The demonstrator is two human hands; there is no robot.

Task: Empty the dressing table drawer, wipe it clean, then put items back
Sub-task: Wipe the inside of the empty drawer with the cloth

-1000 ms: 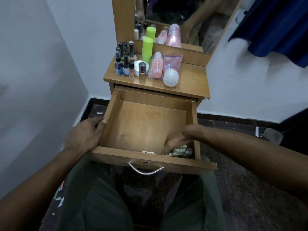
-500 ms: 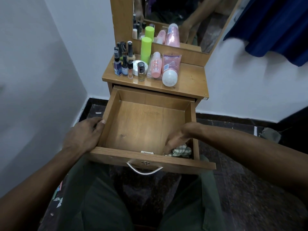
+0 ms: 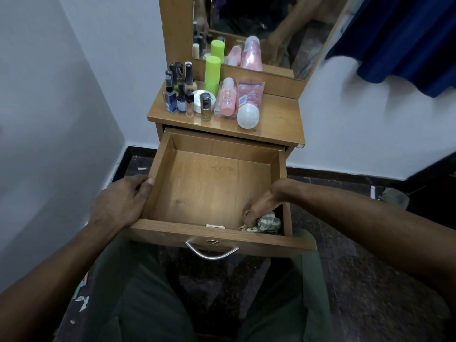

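Down in the open drawer, the right hand presses a checked cloth into the front right corner, fingers curled on it. Left hand grips the drawer's left wall. Bottles stand on the surface.

Blue cloth hanging upper right; mirror.

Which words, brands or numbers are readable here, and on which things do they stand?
None can be read.
Pink bottle: print too small.
Pink tube: blue label, blurred.
White jar: lid marks blurred.
Blue bottle: nothing readable.
Drawer: no writing visible.
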